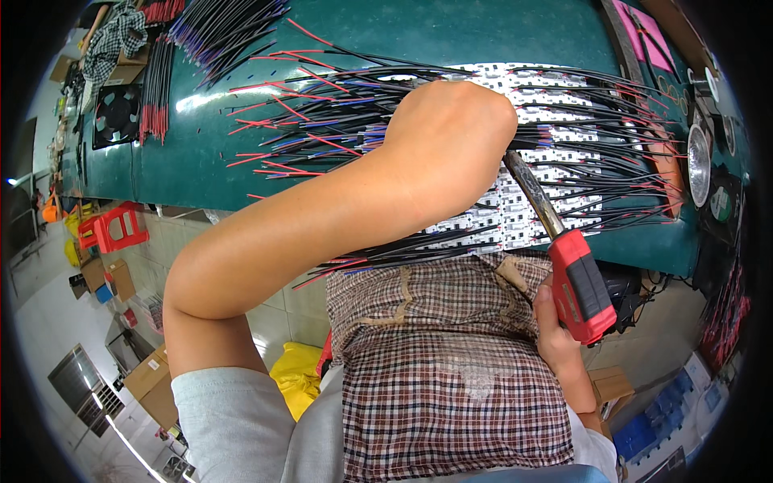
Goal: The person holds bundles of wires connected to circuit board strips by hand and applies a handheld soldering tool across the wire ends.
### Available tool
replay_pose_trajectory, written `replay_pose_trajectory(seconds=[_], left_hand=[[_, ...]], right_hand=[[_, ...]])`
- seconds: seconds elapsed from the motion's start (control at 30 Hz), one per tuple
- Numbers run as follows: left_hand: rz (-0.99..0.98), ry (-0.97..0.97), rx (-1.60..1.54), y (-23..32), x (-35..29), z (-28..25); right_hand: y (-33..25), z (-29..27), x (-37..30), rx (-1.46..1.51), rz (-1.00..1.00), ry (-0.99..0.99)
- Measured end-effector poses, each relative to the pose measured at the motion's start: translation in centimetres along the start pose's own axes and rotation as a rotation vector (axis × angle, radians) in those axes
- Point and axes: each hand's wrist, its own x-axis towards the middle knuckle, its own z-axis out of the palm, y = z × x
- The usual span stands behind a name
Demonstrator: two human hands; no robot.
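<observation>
White circuit boards [555,181] with small dark parts lie in a panel on the green table [322,24]. Thin black wires [322,101] with red and blue ones among them fan out on both sides. My left hand [455,133] is over the boards, back up and curled closed. Its fingers are hidden underneath, so what they pinch does not show. Black wires emerge just right of it. My right hand [555,334] grips the red and black handle of a soldering iron [581,286]. The metal barrel slants up and left, its tip hidden by my left hand.
Bundles of cut wires [225,32] and a black fan [118,117] occupy the far left. At the right edge are a round silver object [699,165] and a pink sheet [644,36] with a tool on it. A red stool [117,227] stands beyond the table's left front.
</observation>
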Motion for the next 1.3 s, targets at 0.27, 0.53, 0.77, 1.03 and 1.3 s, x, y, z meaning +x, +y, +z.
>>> replay_pose_trajectory(seconds=[0.27,0.53,0.77,1.03,1.3], left_hand=[[-0.005,-0.006,0.017,0.1,0.0,-0.1],[-0.074,-0.039,-0.113,-0.6,0.1,-0.2],[-0.092,-0.088,-0.116,-1.5,-0.1,-1.3],[-0.059,0.169,-0.058,0.6,-1.2,-3.7],[-0.092,-0.021,-0.107,0.2,-2.1,0.2]], right_hand=[[-0.1,0.2,-0.5,0.126,-0.049,0.065],[-1.0,0.1,-0.5,0.278,-0.029,0.092],[-0.9,-0.1,-0.6,0.288,-0.061,0.066],[-0.6,-0.3,-1.3,0.312,-0.016,0.058],[0.6,-0.8,-1.6,0.106,-0.127,0.017]])
